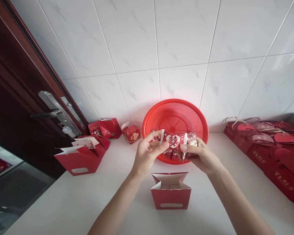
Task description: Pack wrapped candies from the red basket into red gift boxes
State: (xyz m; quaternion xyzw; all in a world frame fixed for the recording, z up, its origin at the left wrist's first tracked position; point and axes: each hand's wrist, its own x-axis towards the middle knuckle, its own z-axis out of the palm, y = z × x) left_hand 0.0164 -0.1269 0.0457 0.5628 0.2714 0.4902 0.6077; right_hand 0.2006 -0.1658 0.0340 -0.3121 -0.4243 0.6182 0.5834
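Nearest of all, an open red box point(171, 199) stood on the counter point(122, 199) on the near side of the basket, its top flaps spread and its inside facing up. Beyond it, both hands were occupied over the basket's near rim: the left hand point(147, 153) pinched the left end of a double-happiness packet point(173, 140), while the right hand point(205, 156) had its thumb on that packet's other end and also gripped a second packet point(193, 139) just beside it. Handling the pair well seemed to call for a light hold on the crimped ends, with little pressure on the filled middles, and for keeping both printed faces level so that neither slipped. Below them, more small packets point(174, 155) lay inside the red mesh basket point(173, 112), partly hidden by the hands. Left of the basket came a small patterned box point(131, 133), and farther left a cluster of red boxes point(74, 161); to its right, well apart, sat a row of red gift bags point(258, 156). Behind the basket rose the tiled wall point(181, 39).
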